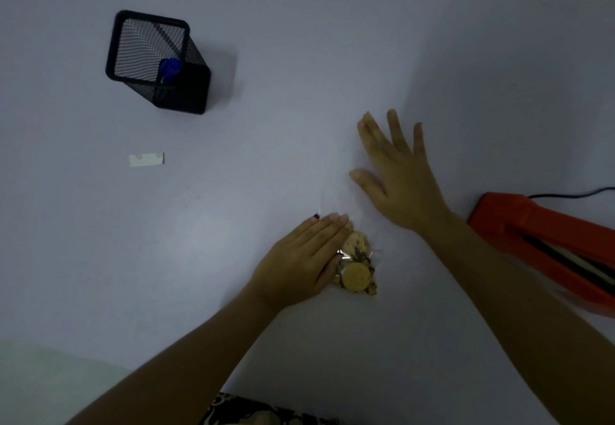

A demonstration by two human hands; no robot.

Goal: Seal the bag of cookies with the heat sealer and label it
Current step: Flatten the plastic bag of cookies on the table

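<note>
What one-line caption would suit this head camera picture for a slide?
Left hand rests on a clear bag of cookies while the open right hand flattens its top, orange heat sealer alongside.

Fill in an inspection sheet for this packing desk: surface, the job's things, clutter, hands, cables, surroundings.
Surface: pale table, dimly lit.
Job's things: clear bag of cookies lies flat near the front edge; orange heat sealer at right, partly out of frame; white label lies apart at left.
Clutter: black mesh pen holder with a blue-capped pen.
Hands: left hand rests flat on the bag; right hand spread open above the bag's clear top, grasping nothing.
Cables: black cord behind the sealer.
Surroundings: patterned fabric at the bottom edge.
</note>
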